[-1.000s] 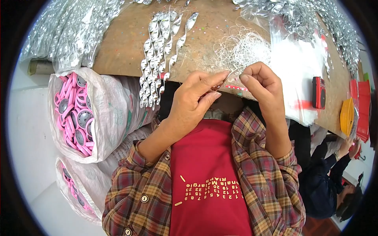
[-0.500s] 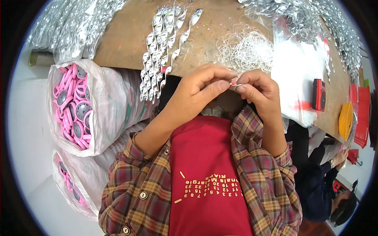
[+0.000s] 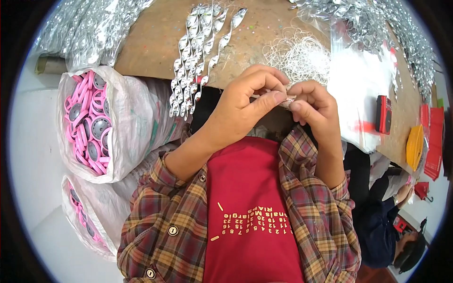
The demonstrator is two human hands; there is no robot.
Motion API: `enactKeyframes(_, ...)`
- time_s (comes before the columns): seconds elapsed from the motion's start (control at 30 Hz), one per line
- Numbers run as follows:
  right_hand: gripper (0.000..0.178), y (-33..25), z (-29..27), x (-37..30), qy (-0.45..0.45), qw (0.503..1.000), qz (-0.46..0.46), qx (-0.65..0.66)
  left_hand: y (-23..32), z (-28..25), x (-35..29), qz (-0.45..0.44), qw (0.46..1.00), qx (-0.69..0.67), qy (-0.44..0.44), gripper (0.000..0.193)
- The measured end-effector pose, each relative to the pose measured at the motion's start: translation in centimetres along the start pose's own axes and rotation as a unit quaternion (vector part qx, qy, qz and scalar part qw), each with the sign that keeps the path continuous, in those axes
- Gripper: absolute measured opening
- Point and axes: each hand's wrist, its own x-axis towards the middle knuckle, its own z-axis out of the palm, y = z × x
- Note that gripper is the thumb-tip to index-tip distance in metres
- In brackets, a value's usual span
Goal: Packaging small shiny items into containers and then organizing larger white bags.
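Note:
My left hand (image 3: 241,107) and my right hand (image 3: 318,109) meet in front of my chest, just off the near edge of the table. Fingers of both are curled in, thumbs pressed toward the forefingers. Between the fingertips is a small, thin, pale and shiny bit, mostly hidden, whose kind I cannot make out. Left of my hands, several twisted silver foil strips (image 3: 189,61) lie across the table and hang over its edge. A loose tangle of white string (image 3: 302,57) rests on the table just beyond my right hand.
White plastic bags (image 3: 355,87) and a red-and-black device (image 3: 383,114) lie on the right. A yellow basket (image 3: 414,147) stands at the far right edge. Silver foil piles (image 3: 92,33) cover the back corners. Sacks (image 3: 137,111) of pink-and-grey wheels (image 3: 99,127) stand left. Another person (image 3: 377,226) sits lower right.
My left hand has turned a little, its fingers arching higher over the small thing. My right hand has shifted slightly right. The red bit between my fingertips no longer shows.

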Motion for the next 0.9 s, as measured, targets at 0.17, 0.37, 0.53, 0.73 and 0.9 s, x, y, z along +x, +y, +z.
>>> enactKeyframes(0.17, 0.013, 0.6, 0.5, 0.2, -0.055, 0.992, 0.064, 0.091, 0.8, 0.7, 0.3, 0.053, 0.996, 0.068, 0.014, 0.011)
enactKeyframes(0.37, 0.012, 0.2, 0.1, 0.5, 0.030, 0.975, 0.070, 0.207, -1.5, 2.0, -0.6, -0.019, 0.997, -0.058, 0.043, 0.021)
enactKeyframes(0.53, 0.016, 0.6, -2.4, 0.1, 0.033, 0.973, 0.061, 0.222, 0.6, 0.5, -0.4, -0.020, 0.994, 0.099, -0.034, 0.034)
enactKeyframes(0.73, 0.014, 1.9, -3.5, 0.0, 0.044, 0.958, 0.074, 0.273, 1.2, -1.0, -1.2, -0.041, 0.985, 0.160, -0.054, 0.035)
enactKeyframes(0.9, 0.014, 2.6, -3.4, 0.1, 0.046, 0.945, 0.073, 0.315, 0.7, -2.5, -2.5, -0.164, 0.983, 0.066, -0.053, 0.032)
